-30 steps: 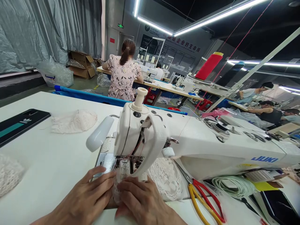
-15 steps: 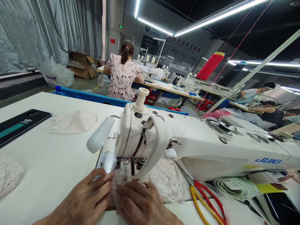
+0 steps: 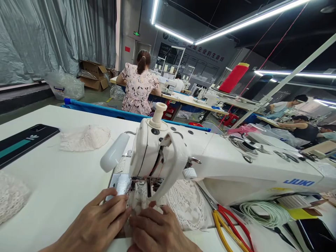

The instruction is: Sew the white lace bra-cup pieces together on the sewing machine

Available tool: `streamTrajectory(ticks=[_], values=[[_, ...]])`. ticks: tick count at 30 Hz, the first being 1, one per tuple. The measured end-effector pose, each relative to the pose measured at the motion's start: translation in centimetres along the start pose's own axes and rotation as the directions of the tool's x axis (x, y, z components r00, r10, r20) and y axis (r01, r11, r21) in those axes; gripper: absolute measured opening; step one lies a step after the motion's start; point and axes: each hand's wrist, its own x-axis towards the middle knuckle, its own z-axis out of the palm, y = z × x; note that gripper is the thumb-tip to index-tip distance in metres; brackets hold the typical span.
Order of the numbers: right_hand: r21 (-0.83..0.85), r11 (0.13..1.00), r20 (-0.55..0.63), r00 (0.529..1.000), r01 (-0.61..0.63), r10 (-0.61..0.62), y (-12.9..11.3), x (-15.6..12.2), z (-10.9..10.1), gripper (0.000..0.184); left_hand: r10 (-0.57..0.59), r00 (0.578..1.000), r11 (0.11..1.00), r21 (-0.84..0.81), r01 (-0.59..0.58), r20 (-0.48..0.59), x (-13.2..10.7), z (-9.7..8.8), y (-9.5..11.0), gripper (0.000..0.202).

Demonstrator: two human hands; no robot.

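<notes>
White lace fabric [image 3: 185,203] lies under the needle area of a white sewing machine [image 3: 223,157] and spreads to the right of it. My left hand [image 3: 97,218] rests left of the presser foot, fingers stretched out and apart, tips at the lace's edge beside the metal plate [image 3: 123,183]. Close in front of the presser foot, my right hand [image 3: 157,227] has its fingers curled down on the lace; its fingertips are partly hidden. A red thread runs down the machine head. Scissors [image 3: 219,209] with red and yellow handles lie right of the lace.
Two more lace pieces, one cup-shaped [image 3: 85,138] and one at the left edge [image 3: 13,197], lie near a dark phone-like box [image 3: 28,141]. Right are a coiled pale cord [image 3: 265,211] and a black phone [image 3: 316,232]. A red thread cone [image 3: 234,77] stands behind. Several people sit at other machines.
The view has shifted slightly. Both hands stay by the presser foot on the lace, with only small movements of the fingers.
</notes>
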Motion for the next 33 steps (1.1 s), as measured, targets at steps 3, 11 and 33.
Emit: streamTrajectory(ticks=[3, 11, 33], values=[[-0.013, 1.000, -0.001, 1.000, -0.009, 0.009, 0.0, 0.1, 0.2, 0.034, 0.017, 1.000, 1.000, 0.002, -0.017, 0.006, -0.2, 0.3, -0.3, 0.033], [-0.035, 0.981, 0.034, 0.981, -0.191, 0.192, 0.4, -0.4, 0.6, 0.067, 0.049, 0.998, 0.996, 0.071, -0.047, -0.035, 0.3, -0.1, -0.3, 0.036], [-0.143, 0.984, 0.033, 0.993, -0.107, 0.113, 0.7, -0.9, 1.4, 0.064, 0.022, 0.999, 0.999, 0.049, -0.023, 0.023, 0.9, 0.0, -1.8, 0.025]])
